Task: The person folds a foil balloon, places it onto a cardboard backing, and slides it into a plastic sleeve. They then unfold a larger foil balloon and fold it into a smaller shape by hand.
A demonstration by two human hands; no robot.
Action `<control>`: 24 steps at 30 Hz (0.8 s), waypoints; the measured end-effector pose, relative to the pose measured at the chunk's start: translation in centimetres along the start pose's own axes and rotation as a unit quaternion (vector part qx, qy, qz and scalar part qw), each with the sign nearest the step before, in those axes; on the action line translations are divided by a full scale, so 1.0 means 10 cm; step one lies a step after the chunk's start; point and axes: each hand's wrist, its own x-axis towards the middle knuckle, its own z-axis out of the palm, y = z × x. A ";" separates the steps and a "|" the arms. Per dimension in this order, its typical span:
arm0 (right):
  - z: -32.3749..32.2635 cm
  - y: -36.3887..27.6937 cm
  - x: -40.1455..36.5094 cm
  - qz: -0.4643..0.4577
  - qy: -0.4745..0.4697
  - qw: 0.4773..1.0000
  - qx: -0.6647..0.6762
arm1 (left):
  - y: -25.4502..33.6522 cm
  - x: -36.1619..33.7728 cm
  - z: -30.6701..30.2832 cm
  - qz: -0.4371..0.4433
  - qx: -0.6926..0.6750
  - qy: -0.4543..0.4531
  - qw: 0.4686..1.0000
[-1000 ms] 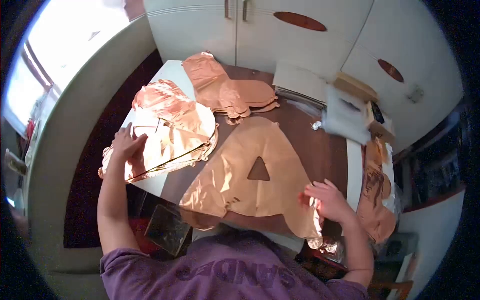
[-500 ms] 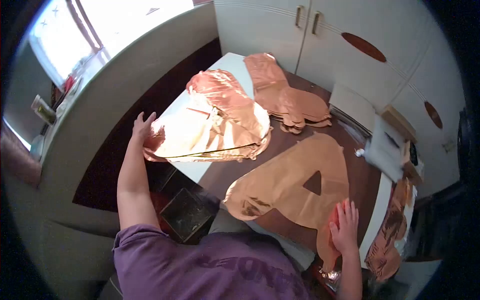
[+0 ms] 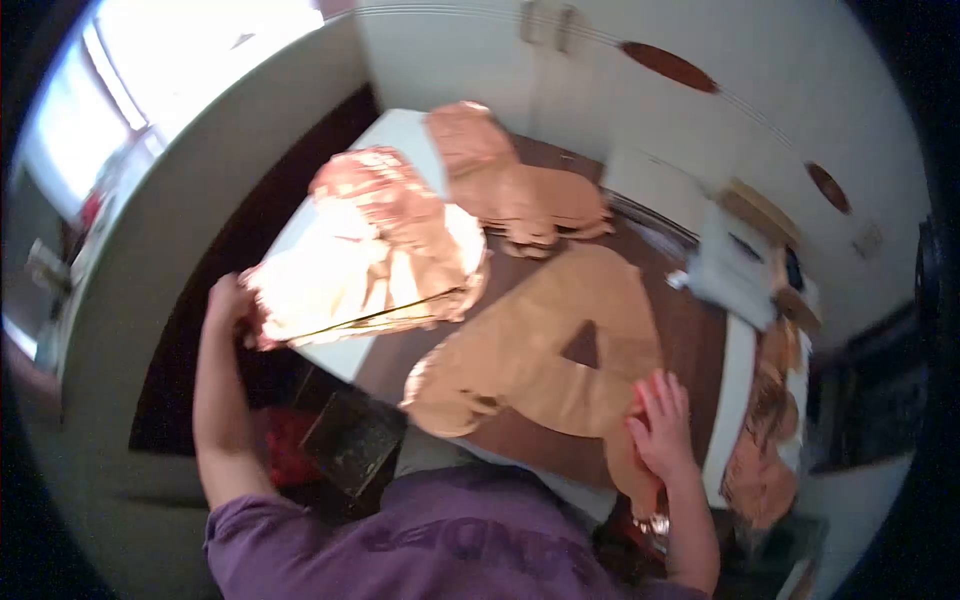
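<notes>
A flat, rose-gold foil balloon shaped like the letter A (image 3: pixel 520 350) lies on the brown and white table (image 3: pixel 690 350). My right hand (image 3: pixel 662 425) rests on its right leg, fingers stretched out. At the left, a pile of shiny foil balloons (image 3: pixel 345 270) overhangs the table's edge. My left hand (image 3: pixel 232 302) is closed around the pile's left edge; its fingertips are partly hidden and blurred. Behind, a second stack of flat foil balloons (image 3: pixel 520 195) lies near the cupboard.
White cupboard doors (image 3: pixel 470 70) stand behind the table. White packages (image 3: pixel 735 260) and a cardboard box (image 3: pixel 760 215) sit at the back right. More crumpled foil (image 3: pixel 762 470) lies at the right edge. A curved grey partition (image 3: pixel 215 180) runs along the left, below a bright window.
My left hand has gone from spread fingers at the pile's edge to a closed grip on it. The view has shifted, so everything appears further left. My right hand stays on the A balloon.
</notes>
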 end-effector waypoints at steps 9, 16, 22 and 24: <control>-0.20 0.06 0.00 -0.011 0.100 0.995 0.019 | 0.89 -0.44 -0.14 0.100 0.226 0.162 0.955; -0.78 1.60 0.19 0.342 0.271 0.893 0.113 | 2.87 -1.93 0.62 0.642 -0.170 -0.142 0.734; -0.51 2.73 -0.10 0.428 0.240 0.869 0.067 | 3.67 -2.55 1.12 0.784 -0.218 -0.142 0.563; -0.47 2.85 -0.10 0.440 0.239 0.862 0.077 | 3.90 -2.65 1.10 0.792 -0.217 -0.165 0.546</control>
